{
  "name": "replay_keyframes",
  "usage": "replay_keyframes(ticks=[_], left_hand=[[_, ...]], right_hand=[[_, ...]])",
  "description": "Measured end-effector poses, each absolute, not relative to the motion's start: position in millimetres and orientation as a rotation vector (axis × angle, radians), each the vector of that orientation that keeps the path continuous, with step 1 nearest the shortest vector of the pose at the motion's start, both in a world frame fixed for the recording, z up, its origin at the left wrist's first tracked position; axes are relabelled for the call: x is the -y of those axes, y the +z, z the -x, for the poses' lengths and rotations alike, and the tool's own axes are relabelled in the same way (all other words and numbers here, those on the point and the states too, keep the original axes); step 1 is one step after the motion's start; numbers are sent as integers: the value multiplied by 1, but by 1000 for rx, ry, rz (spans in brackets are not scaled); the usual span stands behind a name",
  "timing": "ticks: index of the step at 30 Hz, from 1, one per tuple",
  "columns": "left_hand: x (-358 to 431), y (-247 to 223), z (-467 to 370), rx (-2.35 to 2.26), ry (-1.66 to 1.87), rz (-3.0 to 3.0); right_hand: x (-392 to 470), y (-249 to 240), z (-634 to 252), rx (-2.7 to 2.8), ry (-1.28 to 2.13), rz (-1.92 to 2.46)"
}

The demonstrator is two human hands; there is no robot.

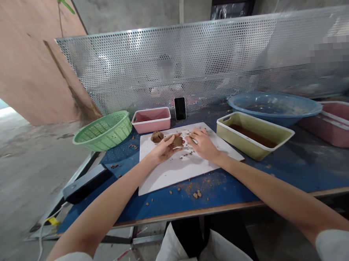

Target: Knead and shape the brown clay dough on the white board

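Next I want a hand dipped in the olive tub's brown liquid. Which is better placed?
The right hand, I'd judge: it is nearer the olive tub and looks empty, while the left hand holds a brown lump.
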State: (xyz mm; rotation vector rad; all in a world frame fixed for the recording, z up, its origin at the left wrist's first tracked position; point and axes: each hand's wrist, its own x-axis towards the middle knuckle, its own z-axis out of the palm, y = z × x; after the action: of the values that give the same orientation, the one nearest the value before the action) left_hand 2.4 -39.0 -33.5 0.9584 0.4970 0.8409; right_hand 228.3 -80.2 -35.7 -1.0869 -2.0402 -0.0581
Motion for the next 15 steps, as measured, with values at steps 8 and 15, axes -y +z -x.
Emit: replay_keyframes(ticks=[8,15], left_hand=[[36,-36,-2,-529,863,-938],[34,-40,-4,-509,882,-994]], right_hand=[[80,-39,-227,1920,0,1095],[82,-41,-225,2040,-38,1043]])
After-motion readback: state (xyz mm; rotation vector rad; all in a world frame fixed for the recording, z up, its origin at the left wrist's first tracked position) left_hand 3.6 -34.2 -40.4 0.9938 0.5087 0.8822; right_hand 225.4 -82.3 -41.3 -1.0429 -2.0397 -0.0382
